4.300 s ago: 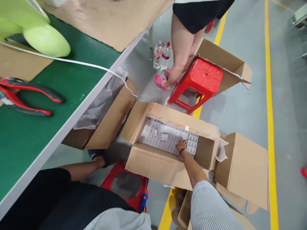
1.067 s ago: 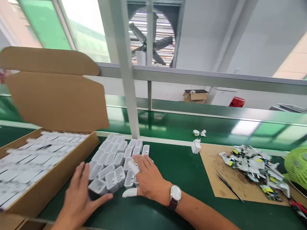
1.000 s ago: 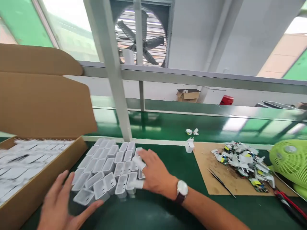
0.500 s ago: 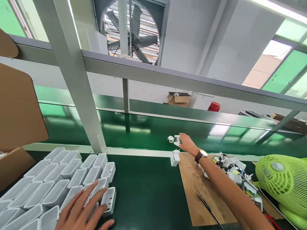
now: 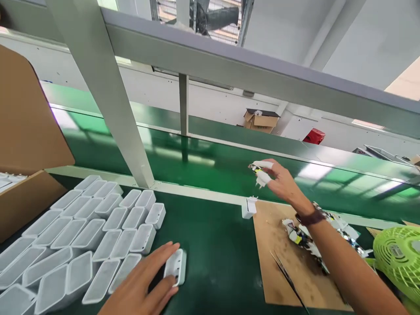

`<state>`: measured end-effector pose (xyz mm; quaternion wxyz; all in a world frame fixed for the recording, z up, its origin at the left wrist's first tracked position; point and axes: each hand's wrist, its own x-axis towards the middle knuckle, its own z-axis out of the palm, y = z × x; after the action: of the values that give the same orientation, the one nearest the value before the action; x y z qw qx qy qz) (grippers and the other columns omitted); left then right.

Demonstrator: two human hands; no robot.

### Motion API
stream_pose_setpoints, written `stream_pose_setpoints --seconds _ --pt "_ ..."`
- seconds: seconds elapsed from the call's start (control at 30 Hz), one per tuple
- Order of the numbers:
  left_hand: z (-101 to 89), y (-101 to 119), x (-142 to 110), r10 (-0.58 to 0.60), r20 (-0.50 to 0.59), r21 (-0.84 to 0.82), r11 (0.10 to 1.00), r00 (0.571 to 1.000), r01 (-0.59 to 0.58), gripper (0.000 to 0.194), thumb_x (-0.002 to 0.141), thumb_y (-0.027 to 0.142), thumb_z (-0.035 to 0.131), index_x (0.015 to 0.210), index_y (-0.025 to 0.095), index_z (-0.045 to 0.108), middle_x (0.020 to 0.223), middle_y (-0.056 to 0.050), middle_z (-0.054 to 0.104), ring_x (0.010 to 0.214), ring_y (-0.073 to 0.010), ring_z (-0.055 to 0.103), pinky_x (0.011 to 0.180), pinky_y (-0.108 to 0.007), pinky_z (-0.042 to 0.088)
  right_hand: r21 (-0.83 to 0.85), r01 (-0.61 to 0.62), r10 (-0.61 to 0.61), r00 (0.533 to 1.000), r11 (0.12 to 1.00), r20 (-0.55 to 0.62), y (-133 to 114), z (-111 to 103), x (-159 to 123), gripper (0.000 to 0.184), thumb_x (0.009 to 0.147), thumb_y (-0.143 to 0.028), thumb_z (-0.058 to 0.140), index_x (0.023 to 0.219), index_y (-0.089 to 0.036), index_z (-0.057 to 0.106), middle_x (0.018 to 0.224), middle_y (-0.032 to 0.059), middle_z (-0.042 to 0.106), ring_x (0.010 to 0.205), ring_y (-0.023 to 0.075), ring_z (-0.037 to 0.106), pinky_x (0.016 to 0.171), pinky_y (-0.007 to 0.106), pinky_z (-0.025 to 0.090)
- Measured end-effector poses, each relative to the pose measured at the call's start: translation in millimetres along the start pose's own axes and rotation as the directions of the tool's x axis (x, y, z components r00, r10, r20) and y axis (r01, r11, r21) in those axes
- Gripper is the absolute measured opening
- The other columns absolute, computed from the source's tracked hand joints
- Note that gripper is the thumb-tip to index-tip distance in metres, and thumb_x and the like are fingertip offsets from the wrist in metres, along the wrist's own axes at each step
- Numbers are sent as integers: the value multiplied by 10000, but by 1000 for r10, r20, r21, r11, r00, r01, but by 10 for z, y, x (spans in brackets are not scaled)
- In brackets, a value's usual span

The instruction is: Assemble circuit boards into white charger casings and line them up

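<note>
My left hand [image 5: 144, 282] has its thumb and fingers closed about a small white plastic case [image 5: 180, 267], which sits on the dark green worktop just right of the rows of similar white cases [image 5: 80, 232]. My right hand [image 5: 278, 179], with white covers on the thumb and a fingertip, pinches a small circuit board [image 5: 255, 168] with yellow and white parts above the green conveyor belt [image 5: 210, 170]. Below that hand, a white plug-like case [image 5: 248, 209] stands at the corner of the brown board [image 5: 271, 271].
Black tweezers [image 5: 288, 280] lie on the brown board, beside a pile of circuit assemblies [image 5: 303, 238] partly behind my right forearm. A green fan [image 5: 397, 258] stands at far right. A cardboard box [image 5: 29, 201] is at left; a metal post [image 5: 108, 92] rises from the bench edge.
My right hand has lifted the circuit board off the belt and drawn back. My left hand has closed on the end case and shifted it right, away from the rows. The view has tilted down.
</note>
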<state>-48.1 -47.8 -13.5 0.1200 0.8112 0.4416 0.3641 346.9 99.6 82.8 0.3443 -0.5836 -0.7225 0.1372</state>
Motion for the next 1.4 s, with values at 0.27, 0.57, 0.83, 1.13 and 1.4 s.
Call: stream_pose_setpoints --seconds 0.27,0.57,0.83,1.13,1.4 --pt "233 139 302 327 384 -16 937 863 -348 189 1005 197 514 955 190 696 1490 -135 559 1306 -318 604 1043 -471 575 152 -143 44 854 978 518 -687 661 -1503 282 1015 -255 447 1179 -241 677 826 -7 721 687 153 654 630 276 538" --pt "397 100 277 140 361 -240 969 922 -54 708 922 280 681 1549 242 355 1554 -148 461 1384 -306 541 1154 -475 487 -181 92 -24 937 979 349 -532 875 -2007 552 890 -265 670 1413 -150 538 1314 160 635 1243 310 582 1039 498 511" --pt "610 -17 150 -16 358 -341 929 934 146 944 805 378 828 1578 264 297 1408 -133 586 1269 -311 613 1081 -484 522 62 109 -112 993 992 46 -535 908 -1955 447 893 -162 587 1334 -227 560 1261 105 628 1080 237 660 930 425 587" --pt "603 7 118 151 193 -375 924 969 -69 828 939 206 663 1601 290 174 1397 -121 590 1277 -269 601 1100 -467 504 51 510 -508 860 858 -59 -810 957 -1929 712 893 -34 616 1536 -259 407 1302 133 645 1192 281 617 980 508 578" --pt "613 30 112 222 166 -333 930 961 -157 762 950 135 624 1587 259 224 1481 -160 525 1374 -299 516 1148 -509 457 36 475 -475 880 879 -15 -783 1001 -1992 704 907 -27 595 1550 -220 385 1326 156 647 1225 292 599 979 531 584"
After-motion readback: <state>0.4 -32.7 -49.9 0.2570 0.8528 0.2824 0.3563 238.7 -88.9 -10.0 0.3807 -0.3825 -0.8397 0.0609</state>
